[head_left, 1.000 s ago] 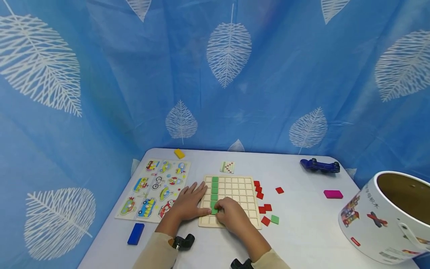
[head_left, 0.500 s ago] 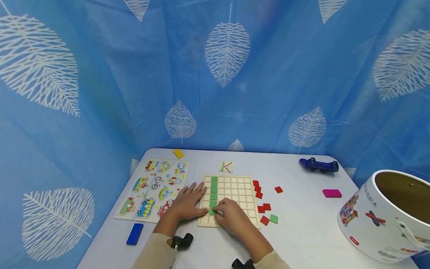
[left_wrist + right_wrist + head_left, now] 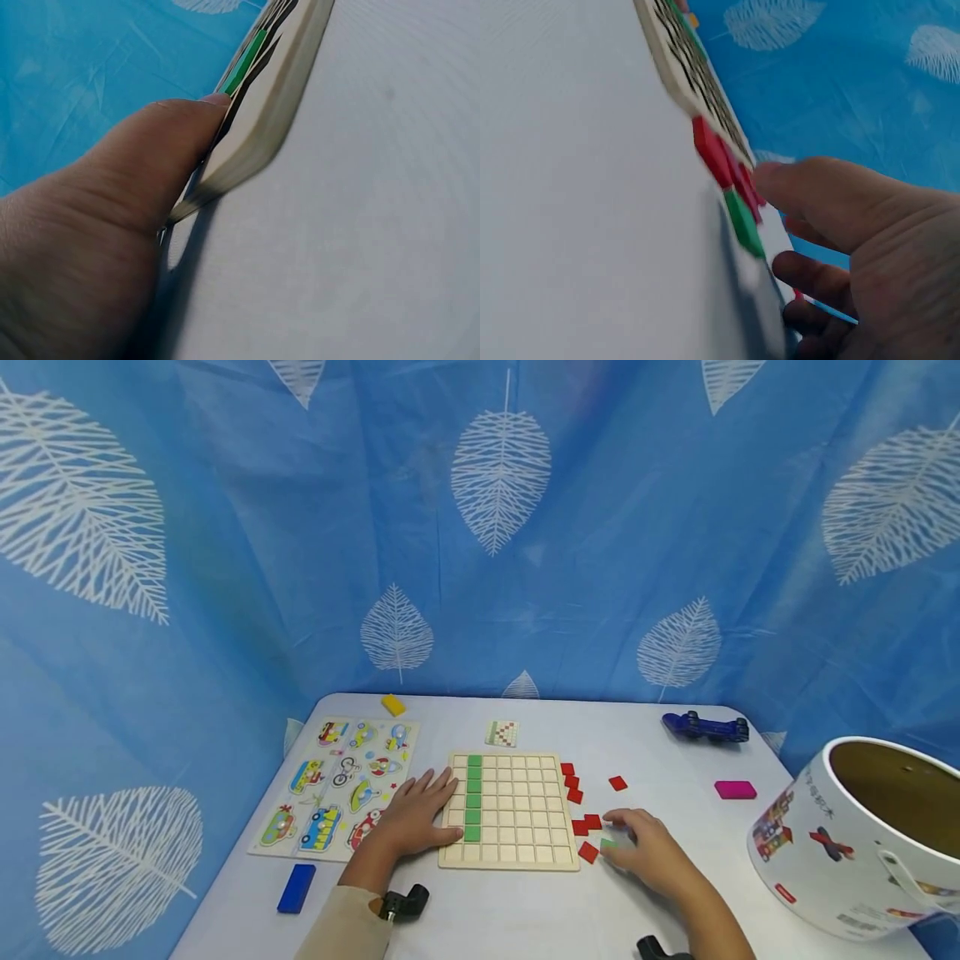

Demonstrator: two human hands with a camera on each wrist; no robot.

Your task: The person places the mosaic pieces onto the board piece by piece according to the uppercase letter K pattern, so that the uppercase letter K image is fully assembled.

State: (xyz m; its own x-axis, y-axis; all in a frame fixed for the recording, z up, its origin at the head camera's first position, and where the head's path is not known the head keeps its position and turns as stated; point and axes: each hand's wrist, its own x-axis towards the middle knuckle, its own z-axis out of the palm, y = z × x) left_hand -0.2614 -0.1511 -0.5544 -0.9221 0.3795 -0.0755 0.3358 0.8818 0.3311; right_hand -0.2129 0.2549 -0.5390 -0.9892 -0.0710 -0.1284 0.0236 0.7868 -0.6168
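Observation:
My left hand lies with fingers extended over the left edge of a wooden grid board, its thumb at the lower left squares. Several green square tiles fill most of the board's second column. In the left wrist view the thumb touches the board's rim close to a green tile. Off the board's right side, my right hand hovers at a loose green tile, thumb and fingers apart on either side of it. Several red square tiles lie beside that one.
A small pattern card lies behind the board. To the left are a vehicle picture puzzle, a blue block and a yellow block. At right stand a white bucket, a pink block and a dark blue toy car.
My right hand has left the green tile at the bottom of the column and moved right to the loose green tile. The left hand stays on the board's edge.

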